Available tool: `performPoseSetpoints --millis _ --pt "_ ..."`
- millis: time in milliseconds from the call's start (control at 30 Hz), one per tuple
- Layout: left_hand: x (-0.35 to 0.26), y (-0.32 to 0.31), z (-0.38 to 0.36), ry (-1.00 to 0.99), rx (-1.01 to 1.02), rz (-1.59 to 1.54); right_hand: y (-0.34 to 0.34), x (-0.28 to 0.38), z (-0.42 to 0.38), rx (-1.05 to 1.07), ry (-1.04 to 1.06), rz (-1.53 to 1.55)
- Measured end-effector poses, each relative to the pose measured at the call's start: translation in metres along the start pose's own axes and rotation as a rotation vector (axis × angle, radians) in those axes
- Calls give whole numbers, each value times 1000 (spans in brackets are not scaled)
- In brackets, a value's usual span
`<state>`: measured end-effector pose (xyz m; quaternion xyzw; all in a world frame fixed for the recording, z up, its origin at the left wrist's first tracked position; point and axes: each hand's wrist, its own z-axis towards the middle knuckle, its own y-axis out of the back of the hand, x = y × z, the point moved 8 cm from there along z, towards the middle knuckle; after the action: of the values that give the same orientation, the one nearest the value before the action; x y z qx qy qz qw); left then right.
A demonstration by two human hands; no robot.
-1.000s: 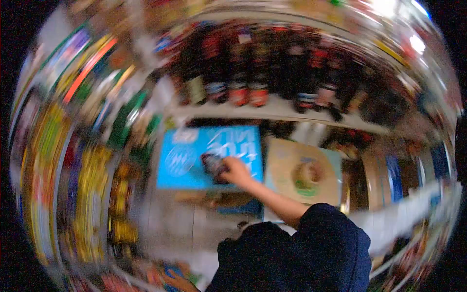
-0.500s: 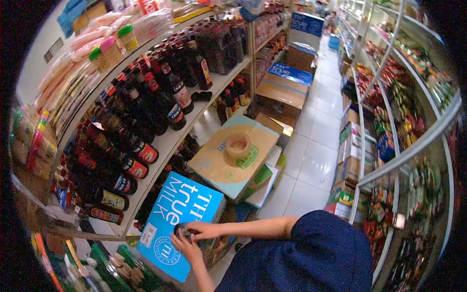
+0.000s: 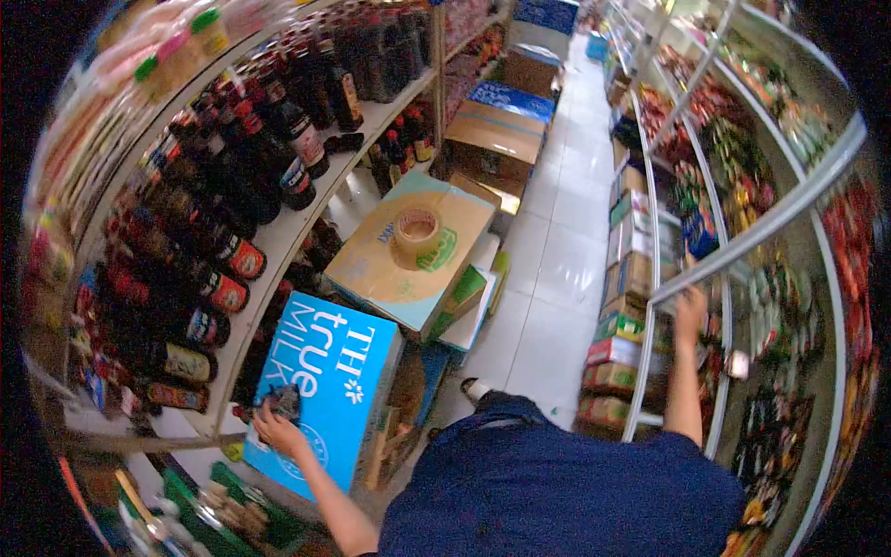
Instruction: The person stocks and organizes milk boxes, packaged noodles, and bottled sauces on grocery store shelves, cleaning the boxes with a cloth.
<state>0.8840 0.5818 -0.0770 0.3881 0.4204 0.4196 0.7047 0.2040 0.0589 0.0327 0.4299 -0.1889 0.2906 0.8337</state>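
Note:
My left hand [image 3: 280, 431] is closed on a dark crumpled cloth [image 3: 285, 401], resting on the blue milk carton [image 3: 348, 348] near its left edge. The carton lies in front of the bottle shelf. My right hand [image 3: 689, 314] is stretched out to the right, its fingers at the metal shelf frame [image 3: 742, 263] and seemingly closed around it. Behind the blue carton, a brown and pale-blue box [image 3: 367, 260] carries a roll of tape [image 3: 417, 228].
Dark sauce bottles [image 3: 223, 278] fill the left shelf. More cartons [image 3: 497, 130] stand along the aisle beside the tiled floor [image 3: 534, 278]. Stacked boxes [image 3: 626, 278] and packets line the right shelves. Green crates [image 3: 246, 506] sit at the lower left.
My right hand has left the dark cloth and moved far right to the shelf frame. My left hand has shifted with the cloth toward the carton's left edge. The view has turned right.

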Motion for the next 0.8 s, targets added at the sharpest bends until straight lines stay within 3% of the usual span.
performPoseSetpoints --millis 67,100,133,200,233,267,333,400,467,533,567,600,633,767,800 --pt "3 -5 -8 16 4 -52 91 -123 17 -154 -281 -497" --pt "-7 -4 -10 -10 0 -96 126 -220 22 -166 -237 -717" --pt "-18 1 -14 33 -15 -101 156 -233 14 -144 -252 -898" --pt "-60 6 -26 -5 40 0 188 -265 2 -54 -411 -983" --pt "-74 6 -33 -6 38 -29 205 -303 -13 -25 -632 -950" --pt "-78 4 -38 17 40 -22 221 -409 -28 -141 -619 -848" --pt "-92 4 -44 -42 0 -17 209 -391 -28 -66 -615 -848" --pt "-94 7 -46 21 28 -10 211 -375 -47 59 -644 -864" --pt "-89 7 -42 -19 49 -14 227 -366 -55 77 -929 -1008" --pt "-76 7 -38 -20 20 48 244 -399 -53 5 -957 -1086" --pt "-63 9 -36 67 -10 86 247 -384 -45 -127 -879 -1119" --pt "-49 9 -35 159 -41 123 240 -378 -31 -12 -764 -1042" --pt "-43 13 -36 132 -205 166 224 -314 -19 -66 -649 -1130" --pt "-65 8 -24 132 -150 10 161 -183 13 -195 -75 -1097" --pt "-91 4 -23 74 -112 -62 141 -145 18 -157 -116 -983"
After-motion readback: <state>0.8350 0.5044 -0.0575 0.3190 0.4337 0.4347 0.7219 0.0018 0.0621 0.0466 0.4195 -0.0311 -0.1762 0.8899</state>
